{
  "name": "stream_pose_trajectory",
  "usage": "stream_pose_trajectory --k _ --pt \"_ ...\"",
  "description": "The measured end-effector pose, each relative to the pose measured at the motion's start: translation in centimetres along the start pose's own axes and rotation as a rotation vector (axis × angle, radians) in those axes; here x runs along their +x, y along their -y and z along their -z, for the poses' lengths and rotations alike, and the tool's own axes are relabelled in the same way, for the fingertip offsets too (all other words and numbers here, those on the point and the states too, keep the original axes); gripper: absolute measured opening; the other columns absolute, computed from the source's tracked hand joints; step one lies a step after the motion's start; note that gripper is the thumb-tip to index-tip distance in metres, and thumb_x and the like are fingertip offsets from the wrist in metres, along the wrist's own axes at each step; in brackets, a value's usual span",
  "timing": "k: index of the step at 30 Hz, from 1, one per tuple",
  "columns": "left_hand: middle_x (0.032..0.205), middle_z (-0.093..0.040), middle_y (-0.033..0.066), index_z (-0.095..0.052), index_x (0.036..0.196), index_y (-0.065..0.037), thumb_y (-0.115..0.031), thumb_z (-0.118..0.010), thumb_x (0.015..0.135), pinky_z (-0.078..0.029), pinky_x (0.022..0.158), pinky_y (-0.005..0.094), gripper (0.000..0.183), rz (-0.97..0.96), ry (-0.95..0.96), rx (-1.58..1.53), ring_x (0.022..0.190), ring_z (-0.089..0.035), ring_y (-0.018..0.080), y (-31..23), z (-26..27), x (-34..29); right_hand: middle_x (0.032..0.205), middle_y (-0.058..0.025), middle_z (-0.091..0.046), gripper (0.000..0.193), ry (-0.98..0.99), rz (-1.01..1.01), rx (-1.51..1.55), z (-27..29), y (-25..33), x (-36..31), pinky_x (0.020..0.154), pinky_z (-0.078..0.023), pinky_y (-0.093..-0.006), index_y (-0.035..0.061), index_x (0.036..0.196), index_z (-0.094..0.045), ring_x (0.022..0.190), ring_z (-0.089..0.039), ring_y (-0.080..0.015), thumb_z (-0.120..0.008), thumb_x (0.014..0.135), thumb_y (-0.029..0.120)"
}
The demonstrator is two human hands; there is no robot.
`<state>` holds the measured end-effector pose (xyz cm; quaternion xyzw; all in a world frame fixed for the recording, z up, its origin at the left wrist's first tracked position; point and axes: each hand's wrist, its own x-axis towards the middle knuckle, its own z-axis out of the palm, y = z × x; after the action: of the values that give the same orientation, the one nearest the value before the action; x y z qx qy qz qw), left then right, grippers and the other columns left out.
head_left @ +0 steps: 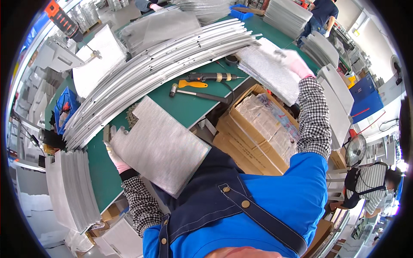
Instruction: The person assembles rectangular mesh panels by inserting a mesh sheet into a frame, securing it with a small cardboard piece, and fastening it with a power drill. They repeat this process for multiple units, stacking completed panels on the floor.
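Observation:
My left hand (117,158), in a pale pink and white glove, is closed on the left edge of a silvery mesh sheet (161,146). This sheet has a notched corner and lies tilted between the green table and my lap. At the right, my right hand (297,64), gloved alike, reaches to the far edge of another mesh sheet (269,69), which lies at the table's edge. Its fingertips are smeared, so their hold is unclear. Between the two sheets lie a hammer (198,93), a yellow-handled scraper (192,84) and a black power screwdriver (208,77).
Long white metal strips (172,56) cross the green table (172,105). An open cardboard box (254,137) of plastic-wrapped items stands before me. Stacked panels (71,189) are at the left, an orange-black power tool (62,19) at the upper left. Other people work farther off.

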<state>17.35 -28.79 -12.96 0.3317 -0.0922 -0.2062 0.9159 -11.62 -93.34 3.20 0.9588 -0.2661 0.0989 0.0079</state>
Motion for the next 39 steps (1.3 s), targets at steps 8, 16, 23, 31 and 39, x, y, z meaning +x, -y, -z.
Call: stream_pose_trajectory --k 8,16,23,31,39 --pt "0.133 -0.058 0.0191 -0.038 0.15 -0.005 -0.062 -0.053 0.097 -0.048 0.1 0.0472 0.079 -0.045 -0.094 -0.023 0.111 -0.058 0.0308 0.0 2.7 0.7 0.13 -0.0172 -0.066 0.04 -1.13 -0.285 0.157 9.8 10.4 -4.9 0.097 -0.052 -0.0352 0.0101 0.138 -0.059 0.113 -0.067 -0.0311 -0.058 0.099 0.019" --pt "0.137 -0.055 0.0244 -0.038 0.151 -0.008 -0.086 -0.047 0.082 -0.051 0.1 0.0504 0.105 -0.15 -0.216 -0.017 0.116 -0.058 0.0342 -0.1 0.7 1.2 0.121 -0.0132 -0.065 0.051 0.211 -0.055 1.517 -11.5 32.6 -9.6 0.1 -0.052 -0.0404 -0.0012 0.136 -0.056 0.105 -0.064 -0.0241 -0.068 0.091 0.022" --pt "0.131 -0.057 0.0258 -0.04 0.149 -0.011 -0.085 -0.051 0.081 -0.056 0.09 0.0527 0.101 0.079 0.014 -0.318 0.107 -0.061 0.0339 -1.0 2.4 0.7 0.118 -0.0102 -0.067 0.039 0.589 -0.035 1.631 -15.7 40.2 -8.8 0.089 -0.054 -0.0276 -0.0078 0.135 -0.055 0.101 -0.065 -0.0142 -0.05 0.096 -0.003" --pt "0.124 -0.058 0.0247 -0.053 0.129 -0.01 -0.083 -0.053 0.082 -0.056 0.089 0.052 0.087 0.066 -0.011 -0.311 0.106 -0.061 0.0352 -0.4 3.3 0.8 0.115 -0.0115 -0.067 0.041 0.615 -0.12 1.598 -16.1 39.5 -8.3 0.079 -0.059 -0.0298 -0.0081 0.136 -0.052 0.091 -0.068 -0.0166 -0.049 0.096 -0.001" --pt "0.126 -0.059 0.0256 -0.04 0.146 -0.004 -0.082 -0.053 0.083 -0.056 0.092 0.0507 0.102 0.053 -0.007 -0.259 0.108 -0.061 0.0361 -0.6 2.1 0.6 0.106 -0.0069 -0.066 0.041 0.556 -0.077 1.482 -16.9 39.2 -8.2 0.075 -0.053 -0.0234 -0.0075 0.136 -0.052 0.083 -0.065 -0.0122 -0.051 0.096 0.0"
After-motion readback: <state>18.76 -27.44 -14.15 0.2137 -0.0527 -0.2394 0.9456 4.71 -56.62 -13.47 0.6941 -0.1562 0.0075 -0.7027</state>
